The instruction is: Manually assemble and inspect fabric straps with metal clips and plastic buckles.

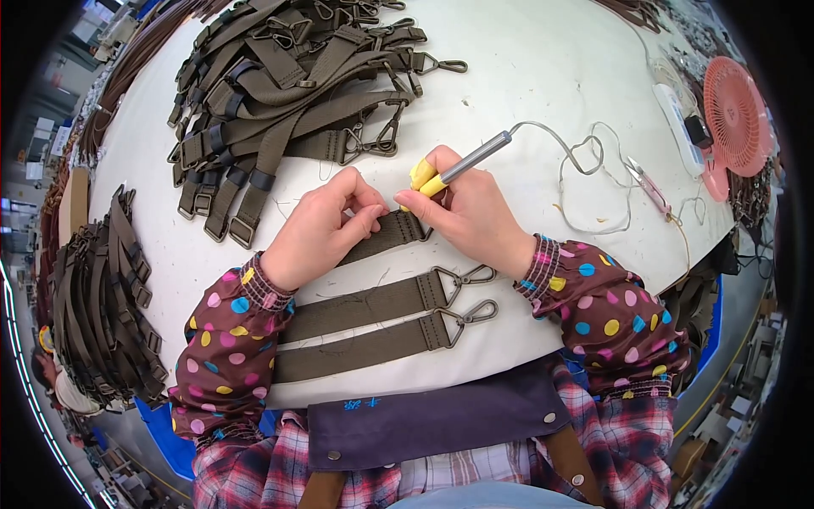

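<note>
Left hand: fingers curled down, thumb and fingertips pinching the top strap against the table just left of the tool tip.
Right hand: closed around the tool, pen-fashion, with its tip pointing down-left at the strap end.
Tool: yellow grip near the tip, grey metal shaft rising up-right out of the fist; a thin cable loops away from its rear end across the table.
Top strap: olive webbing, lying flat and slanted between the two hands; its right end lies under the right hand's fingers, its left part under the left palm.
Lower straps: two more olive straps, parallel, just below the hands, each ending in a metal clip on the right.
Pile: many like straps with clips, heaped at the table's far left, well apart from the hands.
Scissors: right of the cable loops.
Fan: pink, at the far right edge.
Table: white, rounded.
</note>
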`<control>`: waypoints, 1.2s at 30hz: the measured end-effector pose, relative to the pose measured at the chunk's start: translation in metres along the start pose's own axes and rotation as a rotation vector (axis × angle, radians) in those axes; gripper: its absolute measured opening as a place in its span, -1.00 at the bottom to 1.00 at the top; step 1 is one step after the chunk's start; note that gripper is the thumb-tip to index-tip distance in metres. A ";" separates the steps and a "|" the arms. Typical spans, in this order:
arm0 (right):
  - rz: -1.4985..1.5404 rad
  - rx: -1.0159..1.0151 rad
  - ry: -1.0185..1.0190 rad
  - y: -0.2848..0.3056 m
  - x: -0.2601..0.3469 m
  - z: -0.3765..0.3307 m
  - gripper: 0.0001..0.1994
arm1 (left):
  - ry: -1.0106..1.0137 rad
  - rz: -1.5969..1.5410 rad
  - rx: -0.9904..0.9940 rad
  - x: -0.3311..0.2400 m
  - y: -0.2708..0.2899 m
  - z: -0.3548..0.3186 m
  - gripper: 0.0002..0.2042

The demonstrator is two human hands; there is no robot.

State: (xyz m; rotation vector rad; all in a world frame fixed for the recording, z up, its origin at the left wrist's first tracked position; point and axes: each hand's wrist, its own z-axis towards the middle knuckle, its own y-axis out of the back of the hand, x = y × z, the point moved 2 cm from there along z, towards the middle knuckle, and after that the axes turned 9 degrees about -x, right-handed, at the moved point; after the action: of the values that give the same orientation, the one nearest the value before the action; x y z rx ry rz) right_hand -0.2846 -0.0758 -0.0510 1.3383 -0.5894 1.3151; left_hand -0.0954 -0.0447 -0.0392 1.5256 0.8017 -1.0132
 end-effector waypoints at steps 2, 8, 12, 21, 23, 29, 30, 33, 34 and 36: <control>-0.013 -0.007 0.019 0.000 0.000 0.001 -0.71 | -0.001 0.012 -0.001 0.000 0.000 0.001 -0.88; 0.003 -0.049 0.069 -0.002 -0.004 0.000 -0.73 | -0.009 0.033 -0.002 -0.002 0.000 0.002 -0.89; -0.004 -0.048 0.080 -0.002 -0.003 0.001 -0.72 | -0.010 0.021 0.004 -0.001 0.000 0.002 -0.90; 0.001 -0.013 0.011 0.000 0.001 0.001 -0.72 | 0.003 0.113 -0.017 -0.004 0.006 0.001 -0.86; 0.041 -0.006 0.033 0.004 -0.003 0.001 -0.75 | 0.007 0.214 -0.012 -0.011 0.010 -0.001 -0.81; -0.233 0.002 0.400 0.031 -0.006 -0.001 -0.78 | -0.219 0.796 -0.057 -0.016 0.024 -0.036 -0.65; -0.286 0.073 0.463 0.032 -0.005 -0.002 -0.77 | -0.211 0.745 -0.059 -0.012 0.024 -0.037 -0.66; -0.301 0.163 0.494 0.029 -0.001 -0.004 -0.74 | -0.215 0.730 -0.111 -0.013 0.026 -0.039 -0.71; -0.269 0.174 0.457 0.028 0.000 -0.003 -0.74 | -0.235 0.764 -0.155 -0.015 0.028 -0.039 -0.76; -0.312 0.165 0.501 0.026 0.003 -0.002 -0.74 | -0.461 0.913 -0.172 -0.020 0.028 -0.043 -0.80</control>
State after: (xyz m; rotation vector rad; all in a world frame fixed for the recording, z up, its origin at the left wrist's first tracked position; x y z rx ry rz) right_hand -0.3081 -0.0796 -0.0397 1.1132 0.0714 1.3868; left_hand -0.0708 -0.0073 -0.0071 1.2225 -0.1530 -0.5355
